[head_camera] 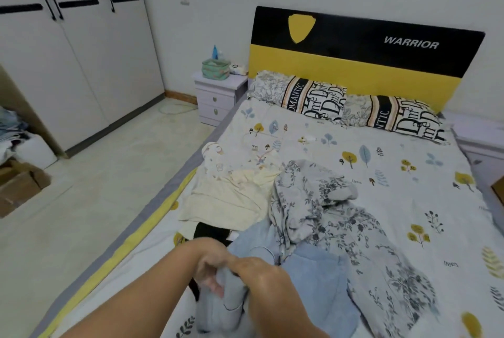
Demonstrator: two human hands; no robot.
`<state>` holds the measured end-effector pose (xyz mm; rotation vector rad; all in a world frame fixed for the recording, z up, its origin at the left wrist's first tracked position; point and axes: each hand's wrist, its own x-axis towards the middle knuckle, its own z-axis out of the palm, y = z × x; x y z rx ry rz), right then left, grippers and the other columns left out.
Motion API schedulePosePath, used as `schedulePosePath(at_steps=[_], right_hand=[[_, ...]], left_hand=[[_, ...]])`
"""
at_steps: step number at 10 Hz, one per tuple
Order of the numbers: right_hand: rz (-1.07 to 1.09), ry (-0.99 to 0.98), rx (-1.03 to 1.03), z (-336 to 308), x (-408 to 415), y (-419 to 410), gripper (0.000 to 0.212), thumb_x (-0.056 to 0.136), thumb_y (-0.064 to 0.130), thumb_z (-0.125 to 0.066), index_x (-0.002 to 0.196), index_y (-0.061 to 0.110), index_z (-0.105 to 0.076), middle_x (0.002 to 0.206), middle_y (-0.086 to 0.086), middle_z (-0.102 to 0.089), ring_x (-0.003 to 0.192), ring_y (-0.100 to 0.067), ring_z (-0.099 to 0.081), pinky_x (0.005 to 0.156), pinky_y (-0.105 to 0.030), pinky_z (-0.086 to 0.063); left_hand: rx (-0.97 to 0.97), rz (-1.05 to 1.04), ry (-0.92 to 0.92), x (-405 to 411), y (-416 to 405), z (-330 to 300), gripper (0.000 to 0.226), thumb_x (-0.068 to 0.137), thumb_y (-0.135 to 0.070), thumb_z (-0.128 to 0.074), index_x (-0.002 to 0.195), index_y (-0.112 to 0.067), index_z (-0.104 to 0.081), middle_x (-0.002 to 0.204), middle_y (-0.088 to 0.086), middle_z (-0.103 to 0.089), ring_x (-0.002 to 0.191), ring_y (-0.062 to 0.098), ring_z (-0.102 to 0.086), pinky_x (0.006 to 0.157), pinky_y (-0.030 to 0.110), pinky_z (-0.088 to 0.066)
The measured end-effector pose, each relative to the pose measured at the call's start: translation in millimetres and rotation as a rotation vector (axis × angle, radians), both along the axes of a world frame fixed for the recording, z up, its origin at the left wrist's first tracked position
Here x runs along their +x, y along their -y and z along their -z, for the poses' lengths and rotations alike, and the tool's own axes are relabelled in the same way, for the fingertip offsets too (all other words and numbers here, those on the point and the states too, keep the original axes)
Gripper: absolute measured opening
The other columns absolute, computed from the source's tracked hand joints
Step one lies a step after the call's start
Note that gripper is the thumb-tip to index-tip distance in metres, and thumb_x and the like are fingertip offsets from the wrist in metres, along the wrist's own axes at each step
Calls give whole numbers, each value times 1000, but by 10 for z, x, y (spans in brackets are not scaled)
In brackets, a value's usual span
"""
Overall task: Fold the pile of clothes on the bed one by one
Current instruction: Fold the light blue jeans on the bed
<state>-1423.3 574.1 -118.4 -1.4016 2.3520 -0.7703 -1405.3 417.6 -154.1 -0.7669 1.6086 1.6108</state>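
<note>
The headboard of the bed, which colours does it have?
Black above and yellow below, on the wide headboard, seen in the head view.

White wardrobe (68, 51) along the left wall. Nightstand (218, 95) beside the headboard (362, 48), bearing a green basket (215, 69). Two patterned pillows (343, 103). Cardboard box (19, 187) at left, contents possibly folded fabric.
</note>
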Motion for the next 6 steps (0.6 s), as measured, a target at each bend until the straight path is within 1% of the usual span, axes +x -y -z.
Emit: schedulePosePath(at_steps=[1, 2, 3, 4, 5, 6], right_hand=[[78, -156, 28, 112, 131, 9, 35, 76, 27, -40, 84, 20, -73, 83, 5, -69, 75, -2, -64, 66, -11, -45], [126, -158, -90, 62, 265, -89, 17, 66, 38, -50, 63, 32, -66, 60, 16, -60, 48, 1, -57, 44, -10, -40], [133, -134, 56, 144, 298, -182, 37, 51, 30, -80, 85, 32, -67, 82, 14, -65, 67, -5, -64, 60, -13, -42], [165, -101, 68, 55, 323, -235, 44, 61, 12, -78, 102, 21, -67, 100, 1, -67, 85, -21, -67, 70, -22, -48], [172, -36, 95, -156, 403, -261, 40, 82, 9, -62, 121, 19, -56, 121, -1, -55, 109, -24, -56, 81, -23, -37], [134, -25, 131, -289, 486, -277, 40, 86, 6, -50, 113, 35, -49, 122, -1, -51, 109, -24, -53, 75, -21, -27]], left_hand=[[-23, -309, 29, 180, -82, 80, 15, 87, 14, -48, 96, 5, -55, 81, 12, -69, 70, 21, -63, 56, 29, -56], [-155, -458, -57, 303, -52, 159, 49, 82, 20, -42, 125, -4, -45, 109, 17, -54, 78, 24, -57, 46, 26, -51], [-240, -522, -219, 337, -34, -52, 48, 82, 18, -38, 114, -13, -56, 96, 15, -55, 73, 25, -53, 52, 25, -41], [-285, -556, -370, 358, -2, -270, 50, 79, 20, -35, 92, -19, -63, 106, 19, -60, 89, 33, -58, 60, 25, -44], [-298, -606, -515, 391, 43, -482, 53, 78, 22, -36, 89, -21, -65, 114, 16, -60, 108, 32, -57, 78, 31, -50], [-236, -669, -653, 432, 57, -754, 54, 78, 23, -36, 90, -20, -67, 114, 15, -63, 102, 28, -61, 87, 38, -51]])
